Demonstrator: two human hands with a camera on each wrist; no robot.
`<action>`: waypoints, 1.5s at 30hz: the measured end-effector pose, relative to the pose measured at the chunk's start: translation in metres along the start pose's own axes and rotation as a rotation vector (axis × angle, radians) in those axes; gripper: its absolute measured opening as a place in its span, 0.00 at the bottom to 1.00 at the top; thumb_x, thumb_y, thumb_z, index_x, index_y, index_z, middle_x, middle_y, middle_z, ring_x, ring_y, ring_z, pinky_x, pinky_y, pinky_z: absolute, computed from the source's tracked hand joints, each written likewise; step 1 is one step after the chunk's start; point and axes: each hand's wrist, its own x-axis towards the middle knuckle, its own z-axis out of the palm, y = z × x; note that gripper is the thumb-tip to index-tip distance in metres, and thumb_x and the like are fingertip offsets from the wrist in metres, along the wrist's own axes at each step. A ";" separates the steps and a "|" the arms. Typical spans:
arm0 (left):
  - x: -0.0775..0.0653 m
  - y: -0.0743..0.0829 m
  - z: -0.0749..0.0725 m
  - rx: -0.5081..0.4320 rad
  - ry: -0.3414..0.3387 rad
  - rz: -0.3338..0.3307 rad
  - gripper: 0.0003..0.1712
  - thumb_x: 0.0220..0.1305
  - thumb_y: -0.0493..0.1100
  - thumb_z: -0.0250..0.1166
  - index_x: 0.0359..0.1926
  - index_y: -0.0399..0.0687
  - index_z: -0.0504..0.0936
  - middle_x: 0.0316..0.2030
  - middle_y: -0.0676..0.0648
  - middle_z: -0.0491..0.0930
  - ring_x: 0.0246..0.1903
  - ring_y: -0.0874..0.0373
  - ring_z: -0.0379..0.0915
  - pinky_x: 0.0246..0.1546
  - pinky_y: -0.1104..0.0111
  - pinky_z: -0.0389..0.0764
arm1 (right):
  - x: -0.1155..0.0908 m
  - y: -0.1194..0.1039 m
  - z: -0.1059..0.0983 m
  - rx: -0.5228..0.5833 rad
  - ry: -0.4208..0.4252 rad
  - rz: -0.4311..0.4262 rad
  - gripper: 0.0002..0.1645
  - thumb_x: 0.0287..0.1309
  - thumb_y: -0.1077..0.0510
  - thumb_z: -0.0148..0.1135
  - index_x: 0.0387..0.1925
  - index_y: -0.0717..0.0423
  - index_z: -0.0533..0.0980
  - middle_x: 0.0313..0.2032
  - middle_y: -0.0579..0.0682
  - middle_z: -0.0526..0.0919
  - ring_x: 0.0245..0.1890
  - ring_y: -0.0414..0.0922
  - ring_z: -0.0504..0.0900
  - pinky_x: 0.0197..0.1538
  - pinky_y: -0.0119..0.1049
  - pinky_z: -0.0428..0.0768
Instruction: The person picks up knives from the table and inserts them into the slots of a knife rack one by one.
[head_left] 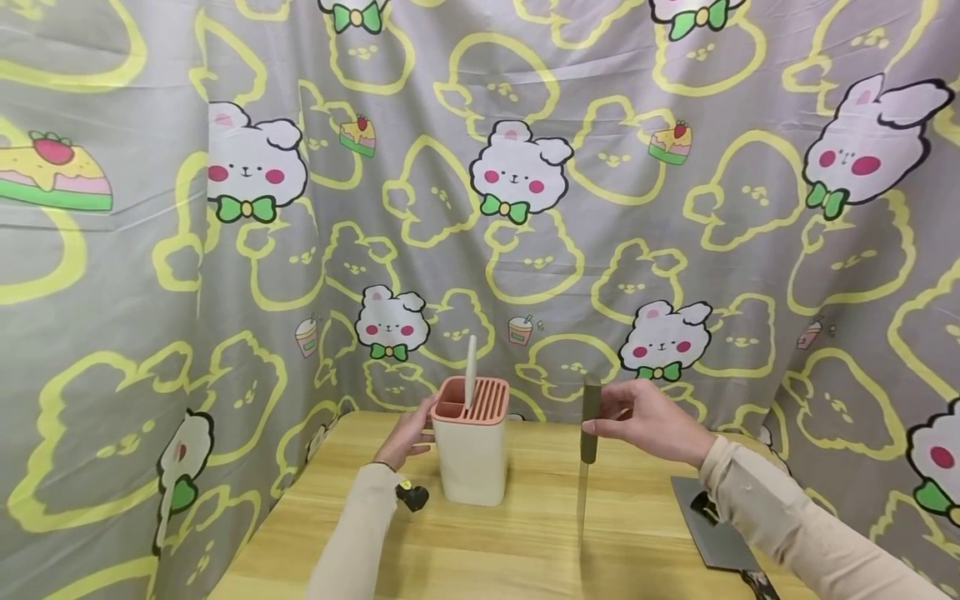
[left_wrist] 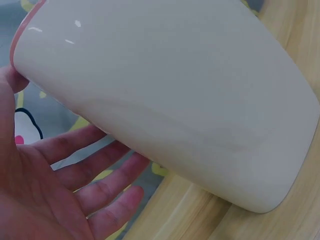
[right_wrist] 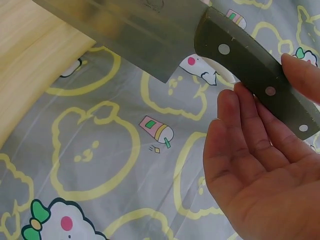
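Note:
My right hand [head_left: 648, 421] pinches the olive-green handle of a cleaver [head_left: 591, 417] between thumb and fingers. The cleaver stands upright with its blade down, seen edge-on in the head view. In the right wrist view its broad steel blade [right_wrist: 135, 35] and riveted handle show clearly. To its left is a cream knife block [head_left: 472, 462] with a slotted pink top, upright on the table. A white-handled utensil [head_left: 470, 375] sticks up from that top. My left hand [head_left: 408, 433] rests its extended fingers against the block's left side, as the left wrist view also shows.
The wooden table [head_left: 525, 550] bears a dark grey flat board [head_left: 723, 542] at the right, partly under my right forearm. Near its front corner lies a black handle [head_left: 759, 583]. Patterned grey curtains [head_left: 517, 250] hang behind the table and at both sides.

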 end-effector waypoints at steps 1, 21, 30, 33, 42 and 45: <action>0.000 0.000 -0.001 0.005 -0.003 0.002 0.54 0.53 0.85 0.49 0.61 0.48 0.78 0.58 0.40 0.80 0.52 0.45 0.82 0.56 0.49 0.79 | 0.000 0.000 0.000 -0.003 0.002 0.001 0.11 0.57 0.48 0.70 0.39 0.48 0.83 0.33 0.46 0.88 0.36 0.43 0.86 0.40 0.32 0.82; -0.005 0.006 -0.004 0.024 -0.002 -0.012 0.52 0.56 0.83 0.48 0.59 0.45 0.79 0.59 0.39 0.79 0.55 0.43 0.80 0.57 0.50 0.79 | 0.015 -0.002 -0.010 -0.015 0.073 0.033 0.13 0.56 0.47 0.71 0.37 0.51 0.83 0.34 0.48 0.88 0.34 0.44 0.86 0.36 0.34 0.81; -0.005 0.005 -0.003 0.030 0.007 -0.001 0.51 0.57 0.82 0.49 0.60 0.44 0.79 0.58 0.39 0.80 0.53 0.45 0.82 0.55 0.50 0.80 | 0.023 -0.004 -0.015 -0.065 0.103 0.032 0.12 0.55 0.47 0.71 0.36 0.50 0.84 0.33 0.47 0.89 0.33 0.43 0.86 0.37 0.33 0.81; -0.004 0.006 -0.003 0.025 0.008 -0.001 0.50 0.58 0.81 0.49 0.59 0.44 0.79 0.57 0.39 0.81 0.54 0.44 0.81 0.56 0.50 0.79 | 0.026 -0.008 -0.016 -0.083 0.114 0.028 0.12 0.56 0.46 0.70 0.36 0.49 0.84 0.33 0.46 0.89 0.35 0.44 0.86 0.40 0.33 0.81; -0.006 0.006 -0.002 0.008 0.016 0.004 0.49 0.60 0.79 0.49 0.60 0.44 0.78 0.57 0.39 0.81 0.51 0.47 0.83 0.57 0.49 0.78 | 0.032 -0.020 -0.022 -0.069 0.122 0.054 0.14 0.58 0.43 0.69 0.36 0.48 0.83 0.34 0.48 0.87 0.36 0.43 0.84 0.42 0.38 0.80; -0.006 0.007 -0.002 0.001 0.013 0.009 0.50 0.59 0.80 0.49 0.61 0.44 0.77 0.57 0.39 0.81 0.52 0.46 0.82 0.59 0.47 0.77 | 0.036 -0.022 -0.024 -0.075 0.132 0.059 0.15 0.58 0.42 0.68 0.37 0.48 0.83 0.35 0.48 0.87 0.37 0.43 0.83 0.41 0.38 0.79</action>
